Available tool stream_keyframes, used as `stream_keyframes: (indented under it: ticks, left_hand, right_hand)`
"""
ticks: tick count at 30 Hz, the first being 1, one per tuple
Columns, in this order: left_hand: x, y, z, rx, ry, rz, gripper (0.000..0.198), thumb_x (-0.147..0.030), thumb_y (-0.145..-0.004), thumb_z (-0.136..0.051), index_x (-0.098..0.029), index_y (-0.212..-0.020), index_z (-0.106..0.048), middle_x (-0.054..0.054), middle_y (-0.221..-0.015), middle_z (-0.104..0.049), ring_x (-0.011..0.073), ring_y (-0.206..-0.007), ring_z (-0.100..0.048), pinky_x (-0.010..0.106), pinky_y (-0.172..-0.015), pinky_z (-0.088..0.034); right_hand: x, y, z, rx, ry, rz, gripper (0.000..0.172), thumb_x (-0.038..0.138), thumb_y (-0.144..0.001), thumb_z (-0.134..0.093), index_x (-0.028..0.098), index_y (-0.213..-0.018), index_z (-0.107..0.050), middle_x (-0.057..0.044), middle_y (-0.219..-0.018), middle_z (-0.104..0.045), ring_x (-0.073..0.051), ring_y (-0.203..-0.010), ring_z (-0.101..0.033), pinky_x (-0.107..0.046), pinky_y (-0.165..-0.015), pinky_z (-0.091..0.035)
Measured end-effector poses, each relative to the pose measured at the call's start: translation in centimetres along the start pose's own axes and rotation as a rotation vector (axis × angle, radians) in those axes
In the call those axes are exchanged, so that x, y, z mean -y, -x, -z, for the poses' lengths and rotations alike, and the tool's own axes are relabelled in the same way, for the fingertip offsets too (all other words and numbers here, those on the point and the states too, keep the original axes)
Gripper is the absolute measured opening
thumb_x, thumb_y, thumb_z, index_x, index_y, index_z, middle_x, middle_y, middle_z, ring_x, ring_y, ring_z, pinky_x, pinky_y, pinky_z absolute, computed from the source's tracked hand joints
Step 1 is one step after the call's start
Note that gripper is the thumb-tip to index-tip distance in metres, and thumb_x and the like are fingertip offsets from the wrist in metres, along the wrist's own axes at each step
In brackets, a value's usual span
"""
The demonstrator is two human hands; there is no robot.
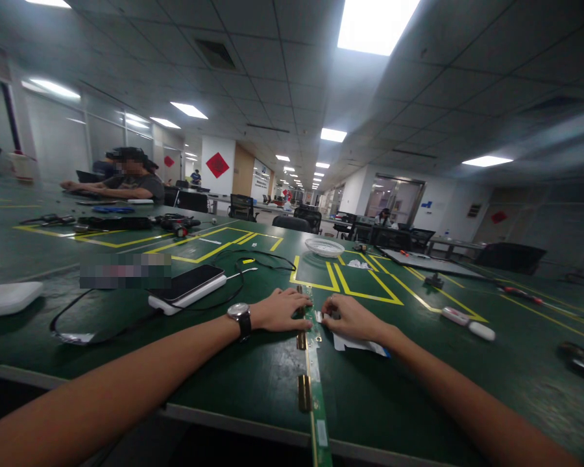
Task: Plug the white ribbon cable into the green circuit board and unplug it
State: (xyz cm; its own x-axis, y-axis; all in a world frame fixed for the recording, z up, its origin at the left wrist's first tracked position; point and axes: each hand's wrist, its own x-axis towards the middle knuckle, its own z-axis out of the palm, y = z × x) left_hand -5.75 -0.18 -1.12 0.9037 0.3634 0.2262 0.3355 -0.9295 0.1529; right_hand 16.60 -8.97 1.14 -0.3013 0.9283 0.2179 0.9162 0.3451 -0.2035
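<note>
Evidently the left hand lies, fingers slightly apart, across a green circuit strip on the bench, while the right hand pinches a small silvery piece.

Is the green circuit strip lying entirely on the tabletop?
No, the green circuit strip runs out past the near edge of the table.

The green counter bears yellow tape outlines. A narrow circuit board reaches over its near edge. Near the far edge sits a white basket; on the left lies a dark-screened white device, on the right a red-handled tool.
</note>
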Motion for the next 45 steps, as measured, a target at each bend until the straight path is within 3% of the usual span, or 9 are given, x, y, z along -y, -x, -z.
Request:
stream_keyframes:
  ticks: [4, 17, 21, 26, 29, 32, 37, 41, 45]
  left_hand:
    - [0.1, -0.2, 0.1, 0.034, 0.021, 0.006, 0.063, -0.065, -0.094, -0.044, -0.025, -0.143, -0.044, 0.009, -0.150, -0.043, 0.0351, -0.133, -0.039, 0.055, -0.102, -0.035]
    - [0.0, -0.2, 0.6, 0.085, 0.081, 0.026, 0.065, -0.065, -0.092, -0.047, -0.028, -0.145, -0.041, 0.009, -0.154, -0.037, 0.0375, -0.138, -0.031, 0.059, -0.105, -0.030]
    - [0.7, -0.3, 0.7, 0.087, 0.167, 0.036, 0.060, -0.064, -0.096, -0.040, -0.030, -0.146, -0.040, 0.008, -0.151, -0.041, 0.0347, -0.137, -0.035, 0.060, -0.106, -0.030]
    - [2.6, -0.6, 0.2, -0.102, 0.294, 0.032, 0.056, -0.059, -0.101, -0.033, -0.027, -0.147, -0.038, 0.008, -0.159, -0.024, 0.0297, -0.144, -0.027, 0.053, -0.115, -0.026]
    - [3.5, -0.6, 0.2, -0.204, 0.290, 0.013, 0.050, -0.052, -0.102, -0.036, -0.023, -0.141, -0.047, 0.009, -0.156, -0.032, 0.0260, -0.143, -0.030, 0.046, -0.118, -0.026]
    - [3.7, -0.3, 0.3, -0.235, 0.235, 0.009, 0.041, -0.045, -0.103, -0.039, -0.022, -0.135, -0.052, 0.009, -0.151, -0.040, 0.0251, -0.140, -0.035, 0.045, -0.117, -0.028]
    - [3.6, -0.3, 0.7, -0.309, 0.161, -0.007, 0.035, -0.037, -0.103, -0.041, -0.020, -0.128, -0.057, 0.009, -0.143, -0.050, 0.0236, -0.135, -0.041, 0.042, -0.115, -0.032]
    - [4.0, -0.5, 1.6, -0.429, 0.182, -0.028, 0.033, -0.034, -0.104, -0.039, -0.018, -0.124, -0.059, 0.008, -0.132, -0.058, 0.0202, -0.128, -0.048, 0.036, -0.113, -0.034]
    - [4.6, -0.2, 2.5, -0.473, 0.168, 0.016, 0.033, -0.032, -0.103, -0.039, -0.016, -0.121, -0.060, 0.009, -0.128, -0.060, 0.0211, -0.123, -0.051, 0.035, -0.111, -0.037]
  right_hand:
    - [-0.6, -0.1, -0.2, -0.018, -0.053, 0.085, 0.019, 0.028, -0.081, -0.062, 0.017, -0.096, -0.068, -0.005, -0.092, -0.066, -0.019, -0.085, -0.060, -0.028, -0.074, -0.044]
    - [-1.4, -0.4, -0.2, -0.004, -0.098, 0.152, 0.018, 0.033, -0.085, -0.065, 0.018, -0.094, -0.069, -0.003, -0.090, -0.068, -0.018, -0.080, -0.060, -0.029, -0.073, -0.046]
    - [-1.5, -0.4, 0.5, 0.016, -0.105, 0.265, 0.021, 0.035, -0.092, -0.059, 0.019, -0.101, -0.069, -0.006, -0.100, -0.069, -0.020, -0.094, -0.062, -0.032, -0.085, -0.048]
    - [0.0, -0.5, 0.8, -0.036, -0.092, 0.405, 0.032, 0.021, -0.098, -0.044, 0.022, -0.123, -0.063, -0.007, -0.127, -0.063, -0.019, -0.122, -0.053, -0.038, -0.108, -0.039]
    - [0.7, -0.8, 0.5, 0.062, -0.101, 0.448, 0.037, 0.016, -0.097, -0.039, 0.023, -0.125, -0.063, -0.005, -0.130, -0.062, -0.018, -0.121, -0.054, -0.036, -0.110, -0.038]
    - [0.1, -1.1, 0.5, 0.110, -0.080, 0.410, 0.041, 0.016, -0.097, -0.037, 0.024, -0.129, -0.062, -0.005, -0.133, -0.061, -0.018, -0.122, -0.055, -0.037, -0.110, -0.039]
    - [-3.3, -0.7, 1.7, 0.125, 0.075, 0.317, 0.043, 0.020, -0.094, -0.040, 0.024, -0.132, -0.060, -0.008, -0.130, -0.061, -0.022, -0.116, -0.057, -0.039, -0.104, -0.043]
    - [-5.5, 0.1, 2.8, 0.173, 0.250, 0.167, 0.046, 0.016, -0.090, -0.040, 0.024, -0.129, -0.063, -0.008, -0.124, -0.064, -0.024, -0.108, -0.060, -0.038, -0.096, -0.044]
    - [-5.8, 0.5, 3.3, 0.201, 0.353, -0.021, 0.046, 0.018, -0.091, -0.038, 0.024, -0.128, -0.064, -0.011, -0.118, -0.064, -0.026, -0.107, -0.061, -0.037, -0.091, -0.046]
